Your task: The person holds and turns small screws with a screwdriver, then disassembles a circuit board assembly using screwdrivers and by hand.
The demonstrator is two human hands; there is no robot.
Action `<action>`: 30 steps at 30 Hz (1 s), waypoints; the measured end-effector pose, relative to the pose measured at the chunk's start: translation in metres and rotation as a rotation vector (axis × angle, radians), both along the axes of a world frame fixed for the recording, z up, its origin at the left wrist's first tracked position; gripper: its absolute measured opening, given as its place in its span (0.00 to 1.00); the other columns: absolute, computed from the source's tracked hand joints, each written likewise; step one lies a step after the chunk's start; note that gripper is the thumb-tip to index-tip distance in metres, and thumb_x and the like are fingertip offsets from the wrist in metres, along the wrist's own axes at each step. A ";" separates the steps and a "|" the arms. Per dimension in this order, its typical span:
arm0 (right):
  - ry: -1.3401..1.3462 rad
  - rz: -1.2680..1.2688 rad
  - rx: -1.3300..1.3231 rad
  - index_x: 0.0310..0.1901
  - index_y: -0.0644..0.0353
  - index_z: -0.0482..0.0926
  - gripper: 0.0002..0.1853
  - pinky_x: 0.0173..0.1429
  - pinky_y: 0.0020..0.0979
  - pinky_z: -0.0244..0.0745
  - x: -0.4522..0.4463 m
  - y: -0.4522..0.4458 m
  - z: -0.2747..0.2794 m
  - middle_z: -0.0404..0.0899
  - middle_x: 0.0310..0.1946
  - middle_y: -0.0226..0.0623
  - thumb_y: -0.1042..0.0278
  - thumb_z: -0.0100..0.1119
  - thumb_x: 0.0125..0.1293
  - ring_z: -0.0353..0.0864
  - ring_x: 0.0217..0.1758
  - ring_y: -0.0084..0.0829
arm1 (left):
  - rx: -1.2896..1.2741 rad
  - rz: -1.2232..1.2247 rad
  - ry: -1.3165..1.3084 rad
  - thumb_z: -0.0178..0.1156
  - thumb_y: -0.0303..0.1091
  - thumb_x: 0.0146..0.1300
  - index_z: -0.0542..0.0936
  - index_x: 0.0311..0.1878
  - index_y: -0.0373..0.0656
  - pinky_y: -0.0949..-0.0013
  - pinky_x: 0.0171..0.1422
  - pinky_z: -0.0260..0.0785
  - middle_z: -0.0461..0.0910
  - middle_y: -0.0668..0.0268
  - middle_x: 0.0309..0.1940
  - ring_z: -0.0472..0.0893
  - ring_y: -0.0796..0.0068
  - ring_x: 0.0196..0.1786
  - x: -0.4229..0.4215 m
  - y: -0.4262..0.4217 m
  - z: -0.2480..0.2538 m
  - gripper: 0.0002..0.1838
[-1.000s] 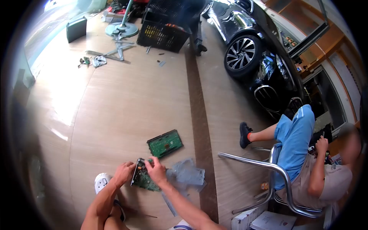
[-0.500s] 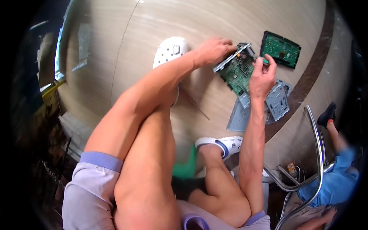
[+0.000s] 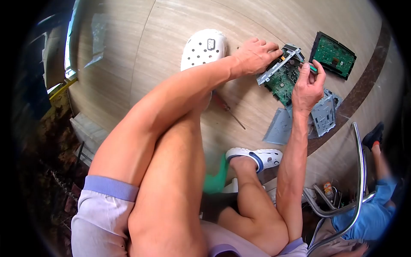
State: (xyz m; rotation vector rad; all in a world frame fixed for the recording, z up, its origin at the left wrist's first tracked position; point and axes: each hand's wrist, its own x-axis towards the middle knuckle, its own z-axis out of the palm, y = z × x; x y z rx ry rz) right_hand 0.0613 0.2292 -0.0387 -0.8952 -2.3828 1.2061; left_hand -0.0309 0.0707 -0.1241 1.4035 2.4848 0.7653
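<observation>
My left hand (image 3: 257, 55) is closed on the edge of a green circuit board (image 3: 283, 84) with a metal bracket (image 3: 280, 66) along one side. Pinched in my right hand (image 3: 309, 88) is a green-handled tool (image 3: 313, 67), its tip near the bracket's upper end and too small to make out. A second circuit board (image 3: 333, 55) in a black frame lies at the upper right. Below my right hand's wrist are a perforated metal plate (image 3: 324, 115) and a ridged metal sheet (image 3: 278, 127).
A screwdriver (image 3: 231, 111) lies on the floor by my white shoe (image 3: 204, 48). My other shoe (image 3: 261, 158) is below the metal sheet. A metal-framed chair (image 3: 359, 171) with a seated person (image 3: 364, 216) is at the lower right. A dark strip (image 3: 364, 81) crosses the floor.
The view has tilted down toward my legs and the boards. My right hand remains near the bracket with the green tool, and my left hand stays at the board's edge.
</observation>
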 end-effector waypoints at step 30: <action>-0.038 0.002 -0.022 0.58 0.65 0.80 0.15 0.42 0.28 0.83 -0.008 0.003 -0.006 0.87 0.36 0.38 0.67 0.64 0.75 0.86 0.38 0.23 | -0.002 -0.029 0.012 0.65 0.33 0.59 0.78 0.68 0.51 0.59 0.61 0.72 0.78 0.66 0.62 0.82 0.63 0.52 -0.001 -0.004 0.002 0.30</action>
